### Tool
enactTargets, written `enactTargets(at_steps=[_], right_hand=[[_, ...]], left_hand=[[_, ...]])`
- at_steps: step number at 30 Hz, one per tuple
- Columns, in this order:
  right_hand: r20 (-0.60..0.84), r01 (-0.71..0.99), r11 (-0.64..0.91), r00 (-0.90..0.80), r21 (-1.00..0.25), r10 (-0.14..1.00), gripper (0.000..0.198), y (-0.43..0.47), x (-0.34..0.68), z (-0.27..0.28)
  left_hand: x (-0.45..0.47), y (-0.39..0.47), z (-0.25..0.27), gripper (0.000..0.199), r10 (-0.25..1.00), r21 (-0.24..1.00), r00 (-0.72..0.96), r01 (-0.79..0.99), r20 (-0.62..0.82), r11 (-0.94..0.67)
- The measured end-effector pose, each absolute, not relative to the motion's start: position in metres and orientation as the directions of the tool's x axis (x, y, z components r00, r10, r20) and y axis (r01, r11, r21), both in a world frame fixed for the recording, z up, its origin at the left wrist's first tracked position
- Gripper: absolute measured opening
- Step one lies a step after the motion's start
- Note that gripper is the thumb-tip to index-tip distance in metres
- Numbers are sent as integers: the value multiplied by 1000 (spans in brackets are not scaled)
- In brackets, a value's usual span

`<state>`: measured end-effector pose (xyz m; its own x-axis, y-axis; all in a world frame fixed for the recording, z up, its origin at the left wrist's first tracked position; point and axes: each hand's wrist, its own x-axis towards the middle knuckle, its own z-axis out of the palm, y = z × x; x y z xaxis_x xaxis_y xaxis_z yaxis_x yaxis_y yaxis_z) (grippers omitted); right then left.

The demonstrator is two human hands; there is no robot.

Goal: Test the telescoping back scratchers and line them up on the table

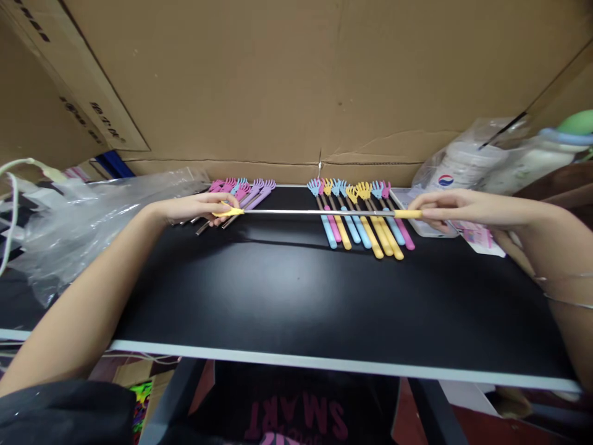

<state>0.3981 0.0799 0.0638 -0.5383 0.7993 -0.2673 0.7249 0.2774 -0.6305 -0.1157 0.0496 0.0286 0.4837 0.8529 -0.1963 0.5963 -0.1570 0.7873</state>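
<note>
A yellow telescopic back scratcher (pixel 296 212) is stretched out level above the black table, its metal rod extended. My left hand (pixel 204 207) is closed around its yellow claw end, partly hiding the claw. The yellow handle end is pinched in my right hand (pixel 442 207). Beneath the rod's right half lies a row of back scratchers (pixel 361 216) with blue, pink and yellow handles, claws toward the back. Close by my left hand are several pink, blue and purple claw pieces (pixel 252 191) with metal rods, some without visible handles.
A clear plastic bag (pixel 92 216) lies at the left by a white cable (pixel 13 185). At the right are a white tray (pixel 428 228), a bagged white cup (pixel 463 164) and a green-topped bottle (pixel 537 154). A cardboard wall (pixel 278 80) closes the back.
</note>
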Motion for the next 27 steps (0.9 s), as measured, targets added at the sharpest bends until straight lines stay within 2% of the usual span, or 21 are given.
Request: enactTargets(at_steps=[4,6,10,15,19,22,24,27], right_hand=[[19,591,270,-396,-760,918,26,85,393,57],[121,500,256,-287,-827,950,19,85,382,52],[241,312,224,14,-923,971,12,80,352,39],[328,224,283,198,-933,924,15,74,333,24],[404,193,357,364,-914,839,14,72,333,19],[421,188,377,415,-907,807,14,71,330,18],[419,190,374,378,-908,826,14,66,324,16],[395,210,353,216,-912,893,16,54,308,9]], left_hand=[[-113,61,20,21,980,877,191,461,49,-134],[-105,64,17,16,996,929,11,360,88,-86],[-86,63,14,11,957,963,-235,245,172,-112],[-75,56,10,9,861,946,-408,235,304,-223],[-67,52,5,10,807,927,-463,255,368,-276],[-57,49,-3,10,796,912,-454,282,400,-298],[-46,44,-8,13,826,894,-375,325,421,-309],[-27,31,-13,18,912,872,-115,361,393,-330]])
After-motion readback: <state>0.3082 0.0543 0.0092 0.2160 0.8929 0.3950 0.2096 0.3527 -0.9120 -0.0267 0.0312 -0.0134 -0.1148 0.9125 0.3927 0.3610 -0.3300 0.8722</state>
